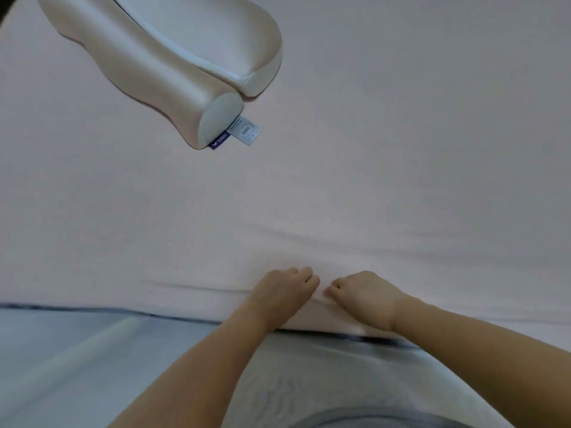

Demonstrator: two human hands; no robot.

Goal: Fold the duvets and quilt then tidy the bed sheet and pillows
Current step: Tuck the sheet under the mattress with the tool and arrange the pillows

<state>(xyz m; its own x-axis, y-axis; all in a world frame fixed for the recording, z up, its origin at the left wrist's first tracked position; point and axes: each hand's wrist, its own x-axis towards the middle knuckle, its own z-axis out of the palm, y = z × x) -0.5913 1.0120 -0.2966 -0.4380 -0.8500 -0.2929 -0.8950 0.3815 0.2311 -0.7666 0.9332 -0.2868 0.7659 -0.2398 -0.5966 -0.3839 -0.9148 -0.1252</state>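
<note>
Both forearms reach over the mattress (77, 350) edge. The left hand (282, 291) and right hand (364, 293), fingers curled, pinch the pink sheet (370, 165) side by side. Two pillows (173, 66) lie well beyond.

Head camera, single view: looks steeply down, close over bed edge (92, 307).

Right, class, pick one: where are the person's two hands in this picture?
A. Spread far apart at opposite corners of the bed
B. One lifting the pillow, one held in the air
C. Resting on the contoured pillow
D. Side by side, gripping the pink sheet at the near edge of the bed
D: the left hand and right hand pinch the pink sheet at the near edge, well clear of the contoured pillow.
</note>
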